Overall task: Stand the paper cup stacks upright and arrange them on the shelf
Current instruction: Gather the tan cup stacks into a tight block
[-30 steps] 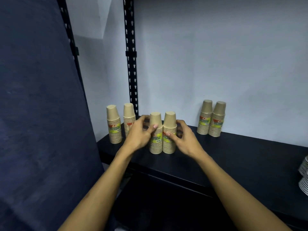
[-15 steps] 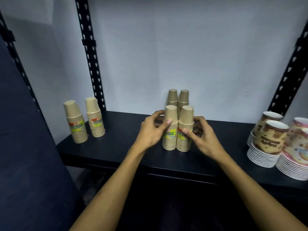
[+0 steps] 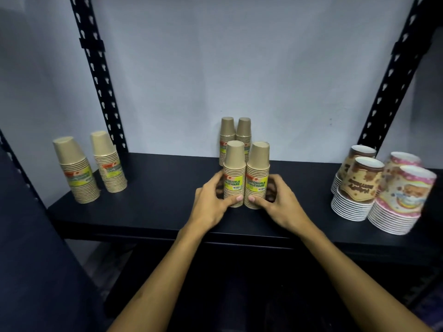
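Nearly done, I'd say: my left hand (image 3: 211, 202) and right hand (image 3: 279, 203) clasp the front pair of cup stacks (image 3: 245, 174) upright mid-shelf (image 3: 153, 212), just before the back pair (image 3: 235, 133); another pair (image 3: 90, 167) stands far left.

Lighting is dim and cool; the wall (image 3: 239, 68) reflects soft light, the lower area is in shadow, and edges show wide-angle bending and blur.
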